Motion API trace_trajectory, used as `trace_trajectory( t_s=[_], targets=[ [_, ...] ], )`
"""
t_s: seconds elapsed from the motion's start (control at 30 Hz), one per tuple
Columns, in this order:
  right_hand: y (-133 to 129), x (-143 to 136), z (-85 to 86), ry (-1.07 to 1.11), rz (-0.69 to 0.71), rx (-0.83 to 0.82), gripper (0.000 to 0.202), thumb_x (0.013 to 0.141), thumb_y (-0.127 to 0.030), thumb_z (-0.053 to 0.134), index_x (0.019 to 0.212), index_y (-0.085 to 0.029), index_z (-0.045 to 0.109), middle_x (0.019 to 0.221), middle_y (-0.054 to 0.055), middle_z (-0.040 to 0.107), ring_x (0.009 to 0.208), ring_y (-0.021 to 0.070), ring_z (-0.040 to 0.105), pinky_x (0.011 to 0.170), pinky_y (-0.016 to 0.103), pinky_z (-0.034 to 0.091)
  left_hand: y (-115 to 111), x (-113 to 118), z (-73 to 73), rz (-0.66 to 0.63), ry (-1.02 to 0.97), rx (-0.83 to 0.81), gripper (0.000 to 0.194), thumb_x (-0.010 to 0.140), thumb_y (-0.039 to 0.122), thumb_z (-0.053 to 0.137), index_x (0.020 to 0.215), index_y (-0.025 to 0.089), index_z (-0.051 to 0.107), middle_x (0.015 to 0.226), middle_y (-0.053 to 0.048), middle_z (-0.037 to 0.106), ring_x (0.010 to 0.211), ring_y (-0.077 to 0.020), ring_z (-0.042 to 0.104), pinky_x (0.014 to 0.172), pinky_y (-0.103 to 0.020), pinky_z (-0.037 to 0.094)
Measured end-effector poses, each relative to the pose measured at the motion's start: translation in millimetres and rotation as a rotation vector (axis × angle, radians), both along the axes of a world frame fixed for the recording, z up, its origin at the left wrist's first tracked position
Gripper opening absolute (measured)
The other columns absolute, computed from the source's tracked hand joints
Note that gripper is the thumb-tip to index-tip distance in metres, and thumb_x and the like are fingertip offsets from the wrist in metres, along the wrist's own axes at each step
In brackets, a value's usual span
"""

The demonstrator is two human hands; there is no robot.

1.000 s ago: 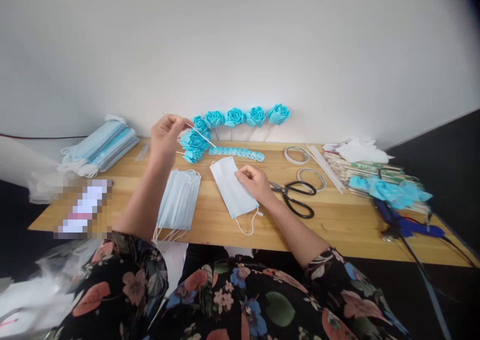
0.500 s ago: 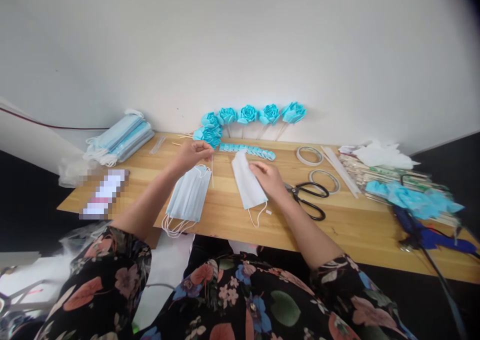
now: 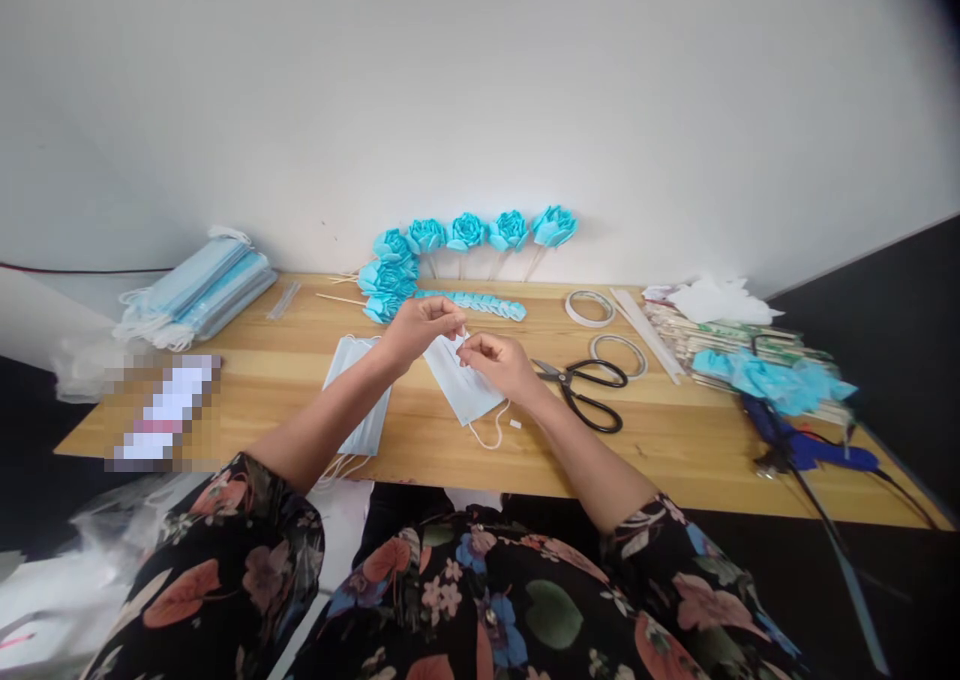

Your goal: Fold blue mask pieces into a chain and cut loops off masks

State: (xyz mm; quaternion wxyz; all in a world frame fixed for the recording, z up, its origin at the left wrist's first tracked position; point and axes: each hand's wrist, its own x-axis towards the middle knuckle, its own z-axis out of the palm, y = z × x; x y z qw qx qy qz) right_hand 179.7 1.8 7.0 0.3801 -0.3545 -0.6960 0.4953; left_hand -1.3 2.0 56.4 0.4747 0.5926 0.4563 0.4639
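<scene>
wooden table (image 3: 675,450) | both hands pinch white mask (image 3: 463,392) | scissors (image 3: 589,392) just right | mask stack (image 3: 358,400) under left forearm

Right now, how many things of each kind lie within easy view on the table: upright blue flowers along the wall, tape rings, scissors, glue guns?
Upright blue flowers: 5
Tape rings: 2
Scissors: 1
Glue gun: 1
Total: 9
Both hands, left hand and right hand, meet over a white mask.
</scene>
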Motion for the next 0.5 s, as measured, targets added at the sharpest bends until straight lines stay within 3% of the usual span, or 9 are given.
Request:
trace_trajectory(
  t_s=[0.17,0.23,0.33,0.43,0.5],
  targets=[
    [1,2,1.3,0.002,-0.057,0.042,0.022,0.081,-0.039,0.063,0.071,-0.020,0.065,0.071,0.000,0.071,0.063,0.0128,0.057,0.065,0.027,0.043,-4,5,-11.0,0.032,-0.185,-0.138,0.033,0.069,0.044,0.081,0.078,0.016,0.066,0.072,-0.001,0.066,0.061,-0.0096,0.055,0.065,-0.027,0.047],
    [1,1,-0.3,0.000,-0.067,0.040,0.021,0.081,-0.038,0.063,0.071,-0.020,0.066,0.071,0.001,0.071,0.062,0.0129,0.057,0.063,0.027,0.042,-9,10,-19.0,0.025,-0.162,-0.147,0.035,0.067,0.043,0.083,0.083,0.016,0.068,0.071,0.000,0.066,0.061,-0.0098,0.056,0.065,-0.027,0.046],
    [-1,0,-2.5,-0.013,-0.050,0.036,0.021,0.081,-0.037,0.064,0.069,-0.020,0.066,0.068,0.000,0.069,0.060,0.0120,0.055,0.060,0.026,0.040,-18,12,-23.8,0.020,-0.084,-0.118,0.031,0.067,0.041,0.082,0.070,0.015,0.066,0.064,0.001,0.063,0.060,-0.0097,0.054,0.062,-0.026,0.044],
    [-3,-1,-3.0,-0.045,-0.019,0.001,0.020,0.080,-0.036,0.064,0.068,-0.020,0.066,0.066,-0.001,0.068,0.059,0.0120,0.055,0.060,0.026,0.040,-17,-10,-11.4,0.078,-0.068,-0.063,0.031,0.069,0.041,0.080,0.066,0.015,0.064,0.063,-0.001,0.064,0.059,-0.0100,0.057,0.062,-0.025,0.047],
    [-3,-1,-2.7,-0.066,-0.007,-0.025,0.019,0.080,-0.036,0.064,0.069,-0.020,0.067,0.068,0.000,0.070,0.060,0.0128,0.056,0.061,0.027,0.040,-6,-46,3.6,0.182,-0.075,0.003,0.029,0.072,0.041,0.077,0.072,0.016,0.064,0.071,-0.003,0.070,0.060,-0.0112,0.061,0.063,-0.026,0.050]
  ],
)
